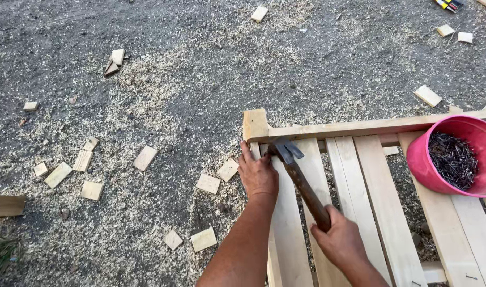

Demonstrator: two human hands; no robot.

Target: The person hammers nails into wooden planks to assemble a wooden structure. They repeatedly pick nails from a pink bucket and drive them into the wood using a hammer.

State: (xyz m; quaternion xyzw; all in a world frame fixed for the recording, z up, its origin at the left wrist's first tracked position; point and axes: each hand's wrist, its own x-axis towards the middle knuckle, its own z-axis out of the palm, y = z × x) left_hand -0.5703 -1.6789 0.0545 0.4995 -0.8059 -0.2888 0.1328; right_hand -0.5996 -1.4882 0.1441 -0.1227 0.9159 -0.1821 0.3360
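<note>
From the head camera, looking straight down, the right hand (pixel 343 239) sat at about five o'clock in the frame, its fingers wrapped tight round the lower end of a hammer (pixel 301 175) with a dark wooden handle. The handle ran up toward eleven o'clock, so that the steel head hung just beside the fingertips of the left hand (pixel 258 174), low over the slat. That left hand lay flat near the centre, fingers pressed together and pointing to twelve o'clock, bearing on the outermost slat (pixel 285 223) at the corner of a pale wooden pallet frame (pixel 360 127); it seemed placed there to keep the slat against the cross rail, though whether the fingertips pinched a nail could not be told. One hammer and two hands were in view. About five slats could be counted under the single cross rail, the rightmost partly hidden. At three o'clock one pink plastic tub (pixel 429 165) rested on the slats, within the right hand's reach, holding a heap of dark nails (pixel 453 158) too many to count. Spread from nine to eleven o'clock, wood offcuts (pixel 145 157) lay in sawdust on the gravel ground (pixel 200 42), roughly twenty in all across the frame.
</note>
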